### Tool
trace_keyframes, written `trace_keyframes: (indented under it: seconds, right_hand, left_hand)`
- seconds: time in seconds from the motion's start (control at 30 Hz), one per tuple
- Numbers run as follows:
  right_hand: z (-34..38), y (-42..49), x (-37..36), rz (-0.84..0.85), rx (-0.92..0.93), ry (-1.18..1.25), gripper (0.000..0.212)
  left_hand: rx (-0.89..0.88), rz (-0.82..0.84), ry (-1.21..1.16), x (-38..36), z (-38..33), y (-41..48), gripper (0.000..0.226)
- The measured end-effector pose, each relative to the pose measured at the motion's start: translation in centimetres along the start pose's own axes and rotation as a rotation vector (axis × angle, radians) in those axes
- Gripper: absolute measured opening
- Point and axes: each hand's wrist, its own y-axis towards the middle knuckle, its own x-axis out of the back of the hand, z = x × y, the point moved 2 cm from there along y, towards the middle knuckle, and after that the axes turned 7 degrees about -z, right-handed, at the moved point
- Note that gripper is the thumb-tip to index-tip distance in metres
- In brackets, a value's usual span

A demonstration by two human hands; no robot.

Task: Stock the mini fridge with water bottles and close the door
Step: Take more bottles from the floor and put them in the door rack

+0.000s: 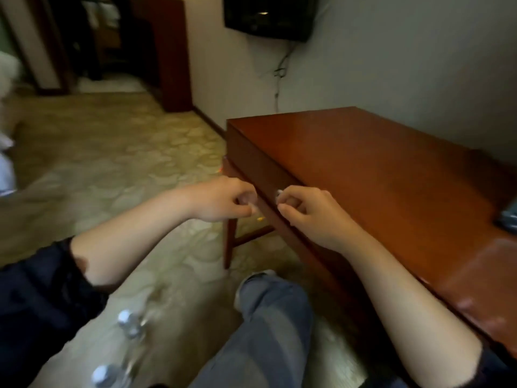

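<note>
Two clear water bottles with silvery caps, one bottle (126, 320) and another bottle (105, 375), stand blurred on the carpet at the lower left, beside my left forearm. My left hand (223, 198) hovers just left of the wooden desk's front edge (251, 163), fingers curled with nothing in them. My right hand (305, 211) is curled at the desk front, its index fingertip against a small silver knob (278, 193); I cannot tell whether it grips the knob. No mini fridge is in view.
The red-brown desk top (363, 169) fills the right side, against the wall. A dark object (507, 221) lies at its right edge. My jeans-clad leg (268, 317) stretches under the desk. A wall-mounted TV (268, 16) hangs above. Patterned carpet (112, 152) spreads left.
</note>
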Motion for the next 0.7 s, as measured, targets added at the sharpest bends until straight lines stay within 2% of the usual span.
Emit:
trace_keyframes:
  seconds: [0.33,0.7]
  right_hand:
    - [4.4,5.3,-17.0,0.360,0.005,0.138,0.009]
    - [3.2,2.7,-35.3,0.800,-0.178,0.172,0.010]
  left_hand:
    - [0.452,0.021,-0.127,-6.0,15.7,-9.2,0.033]
    - [0.929,0.108,-0.288,-20.6,26.6,-20.5,0.039]
